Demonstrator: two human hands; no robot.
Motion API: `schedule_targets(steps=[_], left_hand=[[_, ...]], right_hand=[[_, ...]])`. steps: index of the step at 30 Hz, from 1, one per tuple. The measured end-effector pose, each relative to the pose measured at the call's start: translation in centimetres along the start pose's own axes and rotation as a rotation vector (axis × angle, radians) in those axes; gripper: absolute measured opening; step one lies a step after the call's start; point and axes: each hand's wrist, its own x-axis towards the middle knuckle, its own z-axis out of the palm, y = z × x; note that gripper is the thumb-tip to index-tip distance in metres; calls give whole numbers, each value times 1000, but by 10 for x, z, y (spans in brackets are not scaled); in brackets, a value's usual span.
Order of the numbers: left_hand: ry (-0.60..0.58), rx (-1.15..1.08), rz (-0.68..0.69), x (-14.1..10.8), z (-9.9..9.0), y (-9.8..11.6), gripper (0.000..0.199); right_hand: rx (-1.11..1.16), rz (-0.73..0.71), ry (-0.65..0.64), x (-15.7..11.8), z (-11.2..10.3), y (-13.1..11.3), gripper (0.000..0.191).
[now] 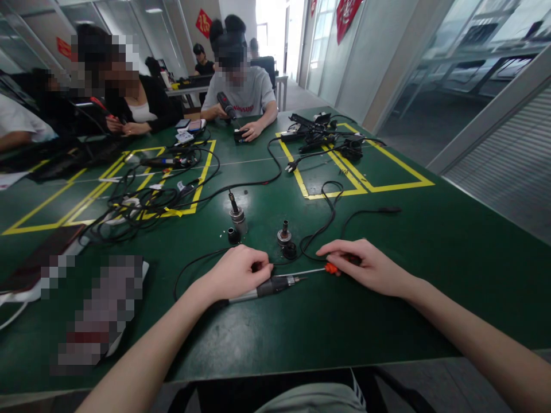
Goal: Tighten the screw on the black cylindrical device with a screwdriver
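Observation:
My right hand [365, 265] is closed around a screwdriver with an orange handle [331, 268]; its thin metal shaft points left. My left hand [236, 271] is curled, thumb and forefinger together, close to the shaft's tip. What it pinches, if anything, is hidden. Just below it on the table lies a slim corded rotary tool [275, 285], grey and black, its pointed nose to the right. Beyond my hands stand two metal spindle parts: a taller one [236, 215] beside a small black cap [233, 235], and a shorter one [284, 234] beside a black ring [290, 250].
Black cables [129, 201] tangle at left; more cords and adapters [318, 132] pile at back right. A phone-like slab [101, 312] lies at near left. Across the green table [327, 327], a person [241, 86] holds a power drill [226, 105]; another person [138, 103] sits left.

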Motion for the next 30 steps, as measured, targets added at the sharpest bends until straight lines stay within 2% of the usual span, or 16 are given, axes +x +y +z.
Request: schedule_targets(steps=[5,9,16,24,30], left_hand=[[-8,2,1,0,-1,1,35],[-2,2,3,0,0,1,35],[0,8,8,0,-1,1,36],[11,28,21,0,-1,2,37],[5,22,14,0,-1,1,36]], right_hand=[[54,-40,17,-1,-2,-1,26],[75,-13,2,-1,-1,-2,29],[-37,5,-25,-1,-1,0,34],[59,-20,7,-2,-1,-2,26],[8,-29,3,-1,0,-2,27]])
